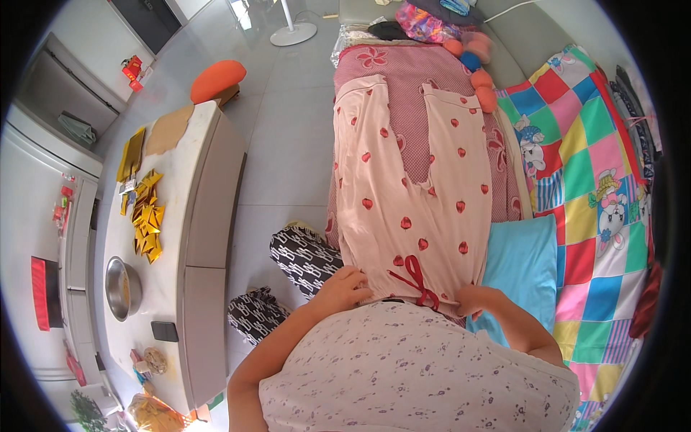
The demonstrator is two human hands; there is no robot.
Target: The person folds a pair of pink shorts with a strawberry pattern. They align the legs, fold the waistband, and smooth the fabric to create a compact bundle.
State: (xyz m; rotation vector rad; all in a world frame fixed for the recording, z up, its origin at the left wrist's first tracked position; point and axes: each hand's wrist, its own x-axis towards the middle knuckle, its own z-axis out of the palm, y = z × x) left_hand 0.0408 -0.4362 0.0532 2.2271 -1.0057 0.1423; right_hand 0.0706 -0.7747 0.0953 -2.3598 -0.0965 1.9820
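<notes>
Pale pink pajama pants (403, 198) with red strawberries lie spread out in front of me, legs pointing away and the waistband close to my body. A dark red drawstring bow (415, 283) sits at the middle of the waistband. My left hand (345, 290) has its fingers curled on the left corner of the waistband. At the right corner, my right hand (478, 299) pinches the fabric; its fingertips are partly hidden. Beneath the pants is a red-and-pink patterned mat (414, 133). Some light blue cloth (522, 270) lies right beside the pants.
A colourful checked cloth (586, 209) covers the sofa at right. Bundled fabric (426, 21) lies at the far end. On the left, a white table (169, 237) holds folded gold paper (147, 216), a metal bowl (121, 288) and a phone (165, 331). An orange stool (218, 81) stands beyond it.
</notes>
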